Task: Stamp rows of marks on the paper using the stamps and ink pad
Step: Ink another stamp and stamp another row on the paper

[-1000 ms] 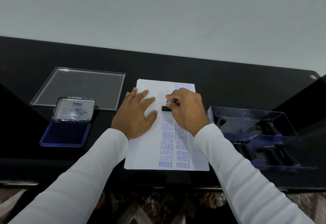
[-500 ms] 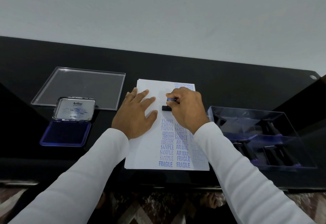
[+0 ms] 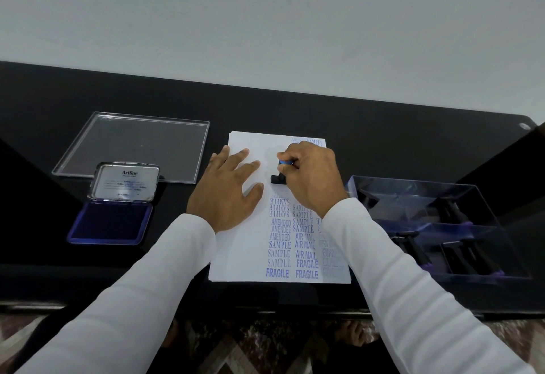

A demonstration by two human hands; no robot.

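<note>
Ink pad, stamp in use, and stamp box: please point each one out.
ink pad (image 3: 110, 221), head view, blue inked surface.
stamp (image 3: 278, 179), head view, black base on paper.
stamp box (image 3: 413, 189), head view, clear far wall.

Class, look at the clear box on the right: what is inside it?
Inside the box lie several dark stamps with purple tips, in separate compartments. Their number and wording cannot be read through the tinted walls, and the right sleeve covers the box's near-left corner.

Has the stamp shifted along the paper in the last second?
No. The stamp sits at the same spot above the printed rows on the paper.
</note>
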